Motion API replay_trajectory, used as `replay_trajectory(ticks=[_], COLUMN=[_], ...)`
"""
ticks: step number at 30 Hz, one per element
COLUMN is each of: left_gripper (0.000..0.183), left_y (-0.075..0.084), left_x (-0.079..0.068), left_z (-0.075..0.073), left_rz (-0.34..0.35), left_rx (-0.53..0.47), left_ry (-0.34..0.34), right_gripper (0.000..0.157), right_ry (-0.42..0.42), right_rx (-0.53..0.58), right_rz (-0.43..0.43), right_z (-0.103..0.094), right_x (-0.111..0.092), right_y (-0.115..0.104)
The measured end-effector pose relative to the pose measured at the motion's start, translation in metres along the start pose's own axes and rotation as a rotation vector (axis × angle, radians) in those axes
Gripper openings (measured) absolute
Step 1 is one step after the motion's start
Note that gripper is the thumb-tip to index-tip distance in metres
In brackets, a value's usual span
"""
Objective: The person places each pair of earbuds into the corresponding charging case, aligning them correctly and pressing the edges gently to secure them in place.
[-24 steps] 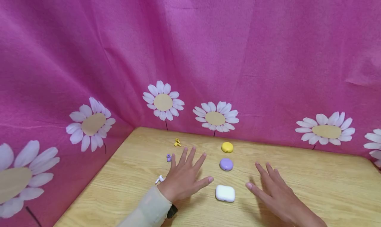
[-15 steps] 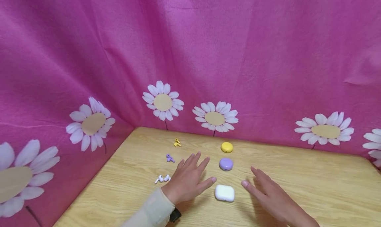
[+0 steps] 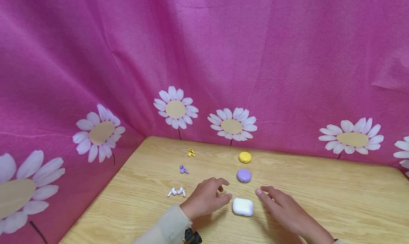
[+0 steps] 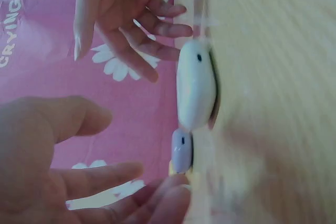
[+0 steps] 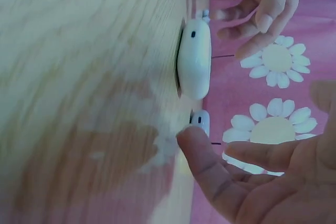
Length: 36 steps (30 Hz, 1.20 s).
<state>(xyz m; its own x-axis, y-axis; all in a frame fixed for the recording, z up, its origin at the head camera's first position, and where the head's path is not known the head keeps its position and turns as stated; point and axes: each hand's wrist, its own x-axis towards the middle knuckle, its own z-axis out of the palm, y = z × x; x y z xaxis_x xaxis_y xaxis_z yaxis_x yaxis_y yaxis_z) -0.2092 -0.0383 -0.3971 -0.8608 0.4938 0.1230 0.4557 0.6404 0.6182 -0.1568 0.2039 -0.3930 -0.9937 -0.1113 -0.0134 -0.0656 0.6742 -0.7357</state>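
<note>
At the left of the bench (image 3: 335, 194), two white earbuds (image 3: 173, 191) lie just beside each other. Farther back are the purple earbuds (image 3: 183, 170), and behind those the yellow earbuds (image 3: 191, 153). A moment ago the left hand hid one white earbud; now both show.

Next comes the left hand (image 3: 206, 198), in a pale sleeve (image 3: 167, 225). Its fingers were long and spread; now they are loosely bent, with a gap between them and the thumb. It has hold of nothing. Its thumb is just beside the white case (image 3: 243, 207), and the left wrist view shows them apart.

The white case is on the bench between the two hands, with its lid down. The purple case (image 3: 244, 175) is behind it, and the yellow case (image 3: 245, 157) is behind that. The three cases have stayed put.

On the right is the right hand (image 3: 285, 209). It has come in closer to the white case. Its fingers are a little bent, the thumb is apart from them, and it is holding nothing.

So the white case looks easy for both hands to reach, but it seems nothing has been picked up yet.
</note>
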Motion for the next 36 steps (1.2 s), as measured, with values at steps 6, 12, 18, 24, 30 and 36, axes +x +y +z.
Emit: replay_trajectory(ticks=[6,12,18,24,30,36], left_gripper=[0.028,0.026,0.027,0.026,0.025,0.020], left_y=[0.003,0.004,0.004,0.005,0.005,0.002], left_x=[0.001,0.001,0.004,0.006,0.007,0.009], left_z=[0.010,0.018,0.022,0.029,0.034,0.035], left_rz=[-0.003,-0.026,-0.053,-0.073,-0.093,-0.090], left_rx=[-0.098,-0.146,-0.157,-0.242,-0.291,-0.290], left_ry=[0.009,0.000,-0.008,-0.044,-0.053,-0.082], right_gripper=[0.054,0.049,0.045,0.047,0.043,0.036], right_ry=[-0.030,-0.055,-0.084,-0.110,-0.104,-0.117], right_rx=[0.227,0.236,0.263,0.255,0.251,0.180], right_rz=[0.067,0.055,0.032,0.043,0.032,-0.010], right_z=[0.009,0.017,0.020,0.022,0.025,0.027], right_x=[0.005,0.009,0.011,0.013,0.014,0.016], right_y=[0.001,0.003,0.005,0.004,0.002,0.006])
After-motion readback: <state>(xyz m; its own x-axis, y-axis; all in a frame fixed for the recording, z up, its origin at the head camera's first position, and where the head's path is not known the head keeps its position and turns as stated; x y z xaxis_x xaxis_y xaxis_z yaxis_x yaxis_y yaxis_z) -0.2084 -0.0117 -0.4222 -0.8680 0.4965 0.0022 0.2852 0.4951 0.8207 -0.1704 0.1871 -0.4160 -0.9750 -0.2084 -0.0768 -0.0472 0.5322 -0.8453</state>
